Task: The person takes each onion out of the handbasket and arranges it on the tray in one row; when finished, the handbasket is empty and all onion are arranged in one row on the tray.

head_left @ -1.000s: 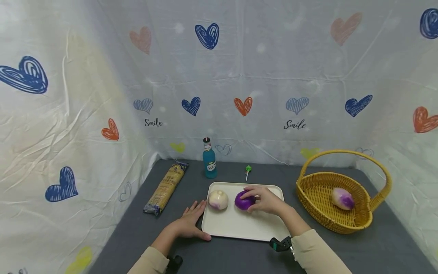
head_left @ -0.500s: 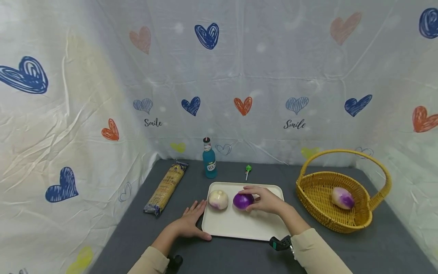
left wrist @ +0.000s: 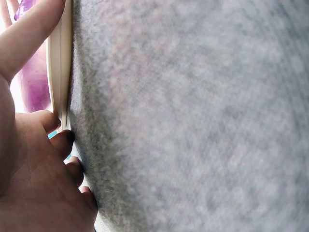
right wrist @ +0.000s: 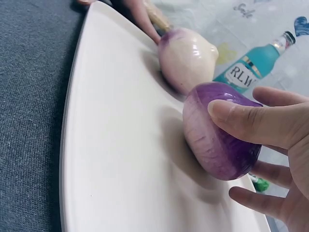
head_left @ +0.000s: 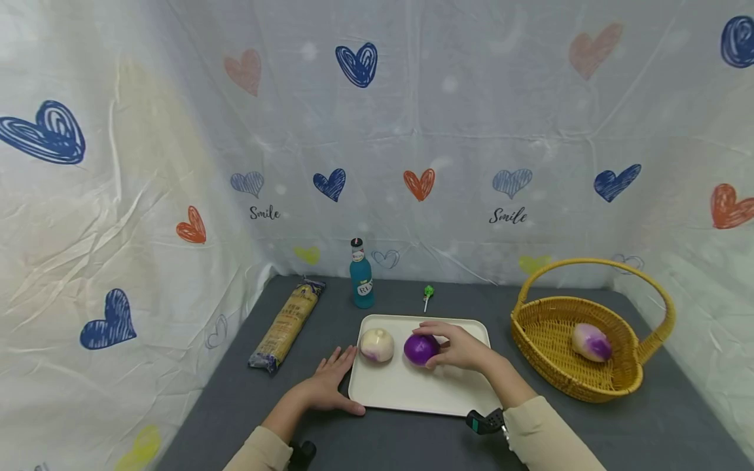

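Note:
My right hand [head_left: 462,348] holds a purple onion [right wrist: 212,135] over the middle of the cream tray [head_left: 421,394], with the thumb on its near side and fingers on the far side. Whether the onion touches the tray is hard to tell. Just left of it a white-and-purple onion [head_left: 377,345] sits on the tray. My left hand [head_left: 324,387] lies at the tray's left edge, fingers spread and thumb stretched toward the near left corner. In the left wrist view, the tray's rim [left wrist: 61,63] runs between its thumb and fingers.
To the right stands a yellow wicker basket [head_left: 544,369] with an arched handle and another white-and-purple onion [head_left: 592,342] inside. Behind the tray are a blue bottle [head_left: 362,281] and a green lollipop [head_left: 429,292]. A long yellow packet [head_left: 287,327] lies at left.
The purple onion has shifted and turned slightly under the fingers of my right hand, staying near the tray's middle. My left hand keeps its place at the tray's edge.

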Motion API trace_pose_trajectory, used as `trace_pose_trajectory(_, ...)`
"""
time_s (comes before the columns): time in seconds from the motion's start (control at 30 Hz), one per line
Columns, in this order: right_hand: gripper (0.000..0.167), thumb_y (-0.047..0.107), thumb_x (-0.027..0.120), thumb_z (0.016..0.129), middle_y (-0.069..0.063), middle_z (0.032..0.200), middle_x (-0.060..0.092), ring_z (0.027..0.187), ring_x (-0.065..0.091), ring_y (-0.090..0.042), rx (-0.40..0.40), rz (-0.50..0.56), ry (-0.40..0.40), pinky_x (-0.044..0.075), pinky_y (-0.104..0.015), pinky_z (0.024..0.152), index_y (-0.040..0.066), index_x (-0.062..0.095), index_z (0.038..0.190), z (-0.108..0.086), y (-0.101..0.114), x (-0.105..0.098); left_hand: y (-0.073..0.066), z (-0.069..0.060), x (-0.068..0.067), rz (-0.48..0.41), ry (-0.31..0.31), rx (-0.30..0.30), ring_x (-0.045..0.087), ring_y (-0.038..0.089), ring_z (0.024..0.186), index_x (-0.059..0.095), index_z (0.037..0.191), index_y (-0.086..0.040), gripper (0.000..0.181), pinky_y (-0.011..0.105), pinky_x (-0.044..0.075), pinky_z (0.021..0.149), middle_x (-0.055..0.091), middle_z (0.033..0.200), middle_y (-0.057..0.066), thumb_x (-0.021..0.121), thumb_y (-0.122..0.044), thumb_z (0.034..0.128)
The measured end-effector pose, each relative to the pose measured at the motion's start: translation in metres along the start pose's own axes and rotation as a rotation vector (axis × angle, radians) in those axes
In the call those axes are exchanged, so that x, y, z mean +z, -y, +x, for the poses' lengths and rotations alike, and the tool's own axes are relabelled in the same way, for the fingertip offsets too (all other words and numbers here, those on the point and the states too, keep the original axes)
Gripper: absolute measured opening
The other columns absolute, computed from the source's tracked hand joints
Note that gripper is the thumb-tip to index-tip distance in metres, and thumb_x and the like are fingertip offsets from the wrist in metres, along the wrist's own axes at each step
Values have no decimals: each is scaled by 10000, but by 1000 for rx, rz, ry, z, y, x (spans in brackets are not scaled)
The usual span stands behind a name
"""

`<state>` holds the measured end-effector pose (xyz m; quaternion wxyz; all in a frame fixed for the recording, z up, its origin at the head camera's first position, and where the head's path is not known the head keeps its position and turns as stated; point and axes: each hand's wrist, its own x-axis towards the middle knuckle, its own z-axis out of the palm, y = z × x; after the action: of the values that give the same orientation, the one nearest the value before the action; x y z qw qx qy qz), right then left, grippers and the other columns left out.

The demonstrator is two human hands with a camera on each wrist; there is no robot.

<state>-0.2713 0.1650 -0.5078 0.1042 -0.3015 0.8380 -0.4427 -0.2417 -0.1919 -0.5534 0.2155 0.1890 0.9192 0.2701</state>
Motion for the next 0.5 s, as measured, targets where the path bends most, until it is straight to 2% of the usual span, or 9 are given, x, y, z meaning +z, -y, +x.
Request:
trace_pose_trajectory(0.3, 632, 207, 857, 815, -226, 1500, 495, 1368, 470, -456, -21, -106, -24, 546, -566, 945, 77, 614, 1385, -4, 7, -9, -6, -5, -2, -11, -2, 18, -45, 355, 1573, 102, 1641, -162, 1362, 638, -28, 1224, 73, 1713, 71, 791, -767, 633)
trace_pose_trajectory(0.5, 613, 211, 844, 829, -197, 1475, 531, 1352, 493, -431, -42, -164, -49, 542, -577, 938, 110, 616, 1389, -10, 16, -23, -4, -3, 0, -7, -5, 4, -43, 324, 1578, 117, 1639, -152, 1363, 610, -20, 1238, 78, 1713, 51, 800, -759, 628)
